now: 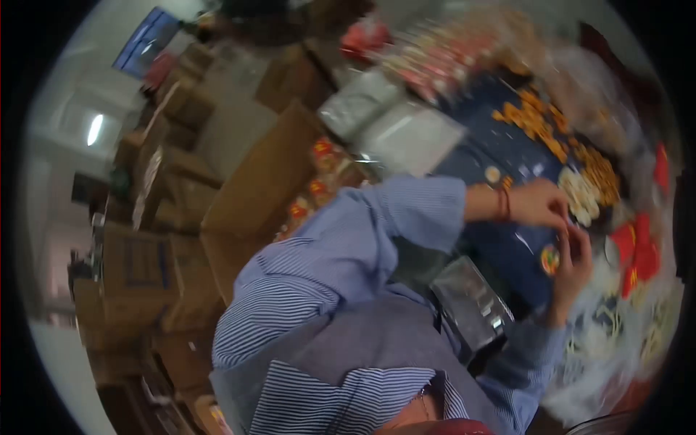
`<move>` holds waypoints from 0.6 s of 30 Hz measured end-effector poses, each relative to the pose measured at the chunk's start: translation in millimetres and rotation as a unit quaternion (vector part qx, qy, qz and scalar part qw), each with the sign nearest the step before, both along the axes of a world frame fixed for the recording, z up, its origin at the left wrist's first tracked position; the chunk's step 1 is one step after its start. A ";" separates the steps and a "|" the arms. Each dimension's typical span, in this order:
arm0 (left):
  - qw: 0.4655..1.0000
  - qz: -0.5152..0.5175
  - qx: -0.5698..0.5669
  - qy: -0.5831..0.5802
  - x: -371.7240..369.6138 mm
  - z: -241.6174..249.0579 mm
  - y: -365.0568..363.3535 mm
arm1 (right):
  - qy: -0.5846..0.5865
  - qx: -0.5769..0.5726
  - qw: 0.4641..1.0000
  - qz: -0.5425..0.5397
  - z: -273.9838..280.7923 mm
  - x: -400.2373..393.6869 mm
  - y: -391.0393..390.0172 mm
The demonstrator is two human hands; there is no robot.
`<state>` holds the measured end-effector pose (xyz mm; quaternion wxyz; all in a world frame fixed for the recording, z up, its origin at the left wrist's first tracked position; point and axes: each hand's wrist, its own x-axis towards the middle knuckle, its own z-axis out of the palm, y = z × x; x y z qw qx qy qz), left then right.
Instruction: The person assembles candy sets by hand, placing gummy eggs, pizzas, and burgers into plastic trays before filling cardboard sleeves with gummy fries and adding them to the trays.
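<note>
Both hands meet over the dark blue work surface (507, 257), with their fingertips close together. My left hand (540, 204), with a red band at its wrist, has its fingers pinched together. Just below it in the view, my right hand (573, 268) has its thumb and fingers drawn together. Whatever lies between the fingertips is too small and blurred to make out. A pile of pale pieces (580, 196) lies beside the hands, next to orange-brown pieces (598, 172). A round, colourful sticker-like item (550, 259) is near my right hand.
Red and yellow packets (638, 254) and clear plastic bags (594, 362) lie at the right. Clear-wrapped stacks (409, 138) and pink-and-white pieces (449, 58) are above. An open carton (254, 174) holds red packets. More cardboard boxes (138, 272) stand at the left.
</note>
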<state>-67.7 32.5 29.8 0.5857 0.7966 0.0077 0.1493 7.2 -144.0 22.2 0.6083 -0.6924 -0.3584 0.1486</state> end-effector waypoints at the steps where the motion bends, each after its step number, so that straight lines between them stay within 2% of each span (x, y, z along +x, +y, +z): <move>1: 0.997 0.039 0.063 -0.038 -5.8 -6.8 -6.5 | -0.014 0.001 1.000 0.025 -10.5 10.8 -6.9; 4: 0.947 0.009 0.322 0.009 -27.7 -24.1 -33.1 | 0.048 0.040 0.998 0.016 -32.1 39.5 -23.4; 5: 0.948 0.004 0.319 0.009 -29.8 -33.2 -38.5 | 0.005 0.009 0.999 -0.037 -31.6 49.5 -35.4; 6: 0.913 -0.001 0.403 -0.059 -33.8 -46.1 -46.0 | -0.042 -0.029 0.994 -0.095 -31.1 56.3 -50.3; 7: 0.871 -0.008 0.473 -0.131 -37.2 -54.1 -59.7 | -0.059 -0.036 0.992 -0.110 -24.5 60.0 -57.1; 9: 0.862 -0.045 0.499 -0.074 -36.6 -61.4 -67.7 | -0.107 -0.013 0.989 -0.105 -9.6 62.0 -72.5; 12: 0.899 -0.051 0.429 -0.068 -37.8 -57.4 -68.7 | -0.067 0.017 0.975 -0.209 10.0 55.0 -86.4; 13: 0.906 -0.068 0.412 -0.070 -37.9 -59.7 -65.9 | -0.105 -0.021 0.961 -0.254 15.8 53.5 -87.3; 14: 0.900 -0.050 0.430 -0.058 -41.4 -64.8 -67.2 | -0.098 0.013 0.964 -0.248 12.2 53.8 -87.2; 15: 0.898 -0.056 0.432 -0.057 -42.3 -64.5 -66.2 | -0.130 -0.005 0.969 -0.211 7.3 55.6 -85.0; 16: 0.896 -0.056 0.438 -0.048 -43.2 -63.9 -65.2 | -0.212 -0.045 0.959 -0.184 10.7 49.0 -74.8; 18: 0.897 -0.055 0.437 -0.039 -43.6 -67.5 -65.6 | -0.188 -0.088 0.973 -0.100 -4.1 40.6 -52.9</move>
